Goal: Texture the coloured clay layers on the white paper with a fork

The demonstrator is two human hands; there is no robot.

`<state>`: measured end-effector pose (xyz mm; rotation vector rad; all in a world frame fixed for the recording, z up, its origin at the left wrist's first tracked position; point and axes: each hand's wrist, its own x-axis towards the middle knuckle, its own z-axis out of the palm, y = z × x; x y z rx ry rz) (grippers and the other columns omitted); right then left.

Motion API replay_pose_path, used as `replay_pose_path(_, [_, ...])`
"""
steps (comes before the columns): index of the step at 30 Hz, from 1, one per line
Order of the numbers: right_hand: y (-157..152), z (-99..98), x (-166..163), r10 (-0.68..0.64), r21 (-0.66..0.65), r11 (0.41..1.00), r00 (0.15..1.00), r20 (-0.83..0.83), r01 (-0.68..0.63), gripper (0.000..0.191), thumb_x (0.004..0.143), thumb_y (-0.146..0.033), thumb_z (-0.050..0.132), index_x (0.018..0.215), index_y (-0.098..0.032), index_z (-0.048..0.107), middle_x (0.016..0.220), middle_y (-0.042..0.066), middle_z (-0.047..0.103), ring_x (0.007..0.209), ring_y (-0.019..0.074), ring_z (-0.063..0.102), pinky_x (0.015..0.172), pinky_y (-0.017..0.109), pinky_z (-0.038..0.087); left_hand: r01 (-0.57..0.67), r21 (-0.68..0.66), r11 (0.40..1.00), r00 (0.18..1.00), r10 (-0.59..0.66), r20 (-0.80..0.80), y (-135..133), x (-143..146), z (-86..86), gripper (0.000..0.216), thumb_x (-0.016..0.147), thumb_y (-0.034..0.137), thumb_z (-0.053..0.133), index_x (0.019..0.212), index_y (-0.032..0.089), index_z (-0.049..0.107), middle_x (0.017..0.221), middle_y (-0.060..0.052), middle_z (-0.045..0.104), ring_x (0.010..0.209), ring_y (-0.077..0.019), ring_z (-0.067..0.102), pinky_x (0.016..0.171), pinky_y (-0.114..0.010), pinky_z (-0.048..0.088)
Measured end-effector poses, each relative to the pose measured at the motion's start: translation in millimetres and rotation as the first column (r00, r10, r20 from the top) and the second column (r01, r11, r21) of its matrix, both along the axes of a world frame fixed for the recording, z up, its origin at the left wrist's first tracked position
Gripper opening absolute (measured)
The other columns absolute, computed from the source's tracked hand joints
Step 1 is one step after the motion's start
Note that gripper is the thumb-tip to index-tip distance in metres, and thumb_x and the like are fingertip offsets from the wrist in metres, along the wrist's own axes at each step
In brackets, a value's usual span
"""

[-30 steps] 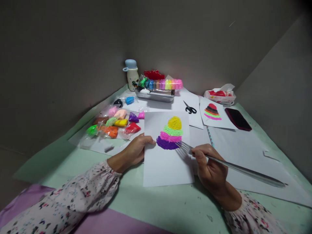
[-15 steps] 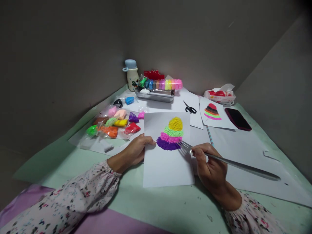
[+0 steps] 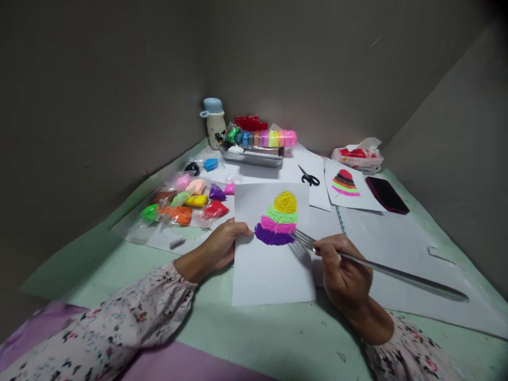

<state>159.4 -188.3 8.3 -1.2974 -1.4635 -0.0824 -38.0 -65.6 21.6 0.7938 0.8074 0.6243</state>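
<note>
A white sheet of paper (image 3: 270, 270) lies in front of me with a clay egg shape (image 3: 278, 219) on it in yellow, green, pink and purple bands. My left hand (image 3: 222, 244) pinches the sheet's left edge, thumb on top, pressing it to the table. My right hand (image 3: 344, 272) is closed round a long metal fork (image 3: 389, 271). The fork's tines touch the lower right edge of the purple band.
Bags of coloured clay (image 3: 184, 200) lie at the left. A metal tray (image 3: 252, 154) with more clay and a small bottle (image 3: 215, 123) stand at the back. Black scissors (image 3: 309, 176), a second clay picture (image 3: 345, 182), a tissue pack (image 3: 357, 154) and a dark phone (image 3: 386, 194) lie to the right.
The fork has shifted only slightly along the lower right edge of the clay shape. My left hand stays on the paper.
</note>
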Motion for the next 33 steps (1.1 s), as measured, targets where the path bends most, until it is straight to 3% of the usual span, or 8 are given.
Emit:
replay_pose_path(13, [0.0,-0.5,-0.1,-0.074,-0.048,0.996,0.997,-0.031,0.072,0.018,0.090,-0.014,0.050,0.077,-0.020,0.061,0.071,0.000,0.060,0.066,0.0136,0.059,0.062,0.028,0.046,0.029,0.022,0.999,1.000,-0.029,0.005,-0.6,-1.1,-0.6,0.013,0.060,0.006,0.053,0.069,0.016,0.052,0.056,0.000,0.056,0.050,-0.0149,0.058,0.053,-0.029,0.049])
replay_pose_path(22, [-0.3,-0.4,0.1,-0.009,-0.017,1.000,1.000,0.005,0.010,0.017,0.089,-0.013,0.050,0.078,-0.019,0.061,0.070,0.001,0.060,0.066,0.0143,0.059,0.061,0.030,0.046,0.021,0.019,1.000,1.000,-0.020,-0.016,0.5,0.1,0.8,0.014,0.060,0.007,0.054,0.068,0.016,0.050,0.056,0.000,0.056,0.050,-0.0159,0.058,0.052,-0.030,0.049])
replay_pose_path(33, [-0.2,-0.2,1.0,-0.101,-0.034,0.994,0.994,-0.028,0.101,0.020,0.091,-0.017,0.049,0.076,-0.019,0.061,0.070,0.000,0.061,0.065,0.0142,0.059,0.061,0.029,0.047,0.013,0.002,1.000,1.000,-0.013,-0.011,0.0,-0.8,-1.1,0.017,0.059,0.007,0.055,0.071,0.017,0.048,0.056,0.001,0.056,0.049,-0.0155,0.058,0.052,-0.029,0.049])
